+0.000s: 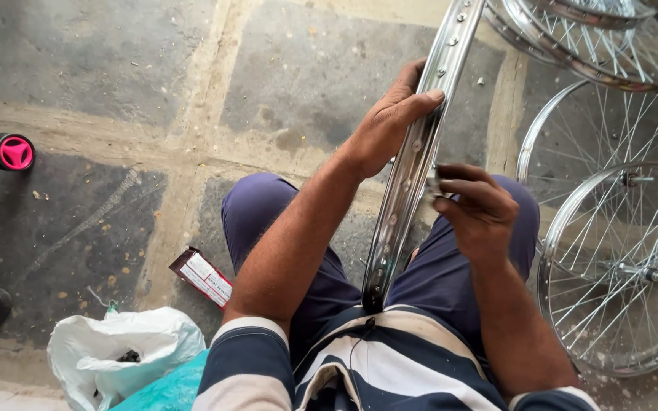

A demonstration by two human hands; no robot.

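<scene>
A bare shiny metal wheel rim [407, 179] stands on edge between my knees, running from my lap up to the top of the view. My left hand [388, 118] grips the rim's outer edge from the left, thumb laid along it. To the right of the rim, my right hand [479, 207] pinches a small metal piece [435, 183] against the rim's inner side. What that piece is cannot be made out. I sit on a stone floor in dark blue trousers and a striped shirt.
Several finished spoked wheels [618, 266] lie on the floor at the right and top right. A small red and white box [203, 275] lies by my left knee. A white plastic bag [119, 350] and a teal bag sit lower left. A pink-capped black part [11, 151] is at far left.
</scene>
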